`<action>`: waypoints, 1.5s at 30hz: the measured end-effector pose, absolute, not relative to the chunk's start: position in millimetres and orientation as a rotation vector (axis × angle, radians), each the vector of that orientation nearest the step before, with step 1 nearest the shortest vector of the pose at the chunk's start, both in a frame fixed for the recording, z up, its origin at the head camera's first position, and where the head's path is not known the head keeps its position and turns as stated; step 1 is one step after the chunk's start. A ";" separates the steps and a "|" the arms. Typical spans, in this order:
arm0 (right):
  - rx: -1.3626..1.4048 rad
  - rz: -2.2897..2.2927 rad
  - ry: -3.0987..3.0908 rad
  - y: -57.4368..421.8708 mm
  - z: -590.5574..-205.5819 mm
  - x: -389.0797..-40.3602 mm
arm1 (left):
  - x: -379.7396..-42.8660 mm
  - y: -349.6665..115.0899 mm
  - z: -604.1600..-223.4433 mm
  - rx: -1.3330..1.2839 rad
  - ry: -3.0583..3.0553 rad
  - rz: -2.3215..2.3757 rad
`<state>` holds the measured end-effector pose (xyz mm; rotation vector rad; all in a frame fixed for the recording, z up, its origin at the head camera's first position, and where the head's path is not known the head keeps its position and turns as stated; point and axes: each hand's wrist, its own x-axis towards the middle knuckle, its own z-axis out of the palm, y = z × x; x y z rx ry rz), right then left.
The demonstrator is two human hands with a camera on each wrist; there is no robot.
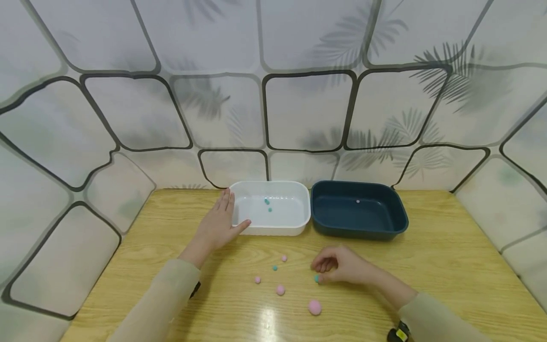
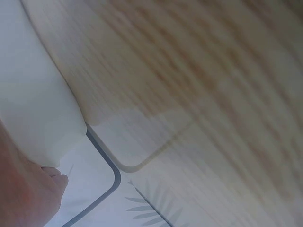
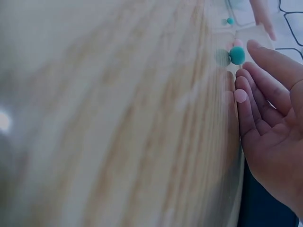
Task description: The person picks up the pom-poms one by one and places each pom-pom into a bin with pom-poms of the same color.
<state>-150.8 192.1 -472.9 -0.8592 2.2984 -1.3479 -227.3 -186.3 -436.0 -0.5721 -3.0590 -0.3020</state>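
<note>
My left hand (image 1: 218,223) rests on the left end of the white tub (image 1: 273,231), with its fingers and thumb spread along the rim. In the left wrist view, part of that hand (image 2: 31,194) lies by the tub's pale wall (image 2: 38,90). Bent fingers of my right hand (image 1: 342,266) hover over the wooden table, around a teal ball (image 1: 316,279). The right wrist view has this teal ball (image 3: 237,55) by the thumb and index fingertips, which stand apart. A pink ball (image 3: 240,96) appears near the other fingertips.
Pink balls (image 1: 315,307) of differing sizes and another teal ball (image 1: 275,268) lie on the table (image 1: 231,304). Small teal balls (image 1: 270,210) sit inside the white tub. Right beside it stands a dark blue tub (image 1: 363,233) holding a small pink ball (image 1: 358,201). A patterned wall covering (image 1: 307,114) rises behind.
</note>
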 end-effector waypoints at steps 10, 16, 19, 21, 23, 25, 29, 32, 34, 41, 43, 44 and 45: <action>-0.896 -1.251 2.352 188.8 -468.7 -147.8 | -227.3 -185.6 -436.9 -0.573 -3.051 -0.295; -0.920 -1.203 2.391 187.7 -470.9 -147.4 | -227.7 -185.7 -436.7 -0.572 -3.053 -0.292; -0.917 -1.193 2.399 187.9 -471.6 -147.8 | -228.1 -186.1 -437.5 -0.576 -3.055 -0.286; -0.906 -1.193 2.400 187.6 -471.2 -148.0 | -228.8 -186.3 -438.1 -0.577 -3.054 -0.285; -0.909 -1.200 2.400 187.4 -470.5 -148.1 | -229.0 -186.5 -438.6 -0.578 -3.050 -0.282; -0.917 -1.210 2.400 187.2 -469.8 -148.2 | -228.9 -186.4 -438.6 -0.579 -3.045 -0.282; -0.921 -1.219 2.406 187.0 -468.4 -148.6 | -229.1 -186.7 -439.6 -0.579 -3.052 -0.278; -0.885 -1.213 2.414 186.4 -467.0 -149.3 | -229.8 -186.8 -441.3 -0.579 -3.058 -0.282; -0.859 -1.215 2.419 185.6 -465.6 -150.2 | -230.2 -186.9 -442.2 -0.577 -3.057 -0.283; -0.885 -1.278 2.465 181.2 -455.9 -156.8 | -229.8 -186.7 -441.7 -0.582 -3.048 -0.284; -0.902 -1.283 2.496 179.1 -452.1 -158.6 | -229.3 -186.6 -441.1 -0.581 -3.048 -0.287; -0.920 -1.290 2.509 178.0 -450.2 -159.8 | -229.0 -186.5 -440.9 -0.578 -3.048 -0.287; -0.941 -1.294 2.524 176.9 -448.2 -160.9 | -228.8 -186.5 -440.6 -0.576 -3.048 -0.291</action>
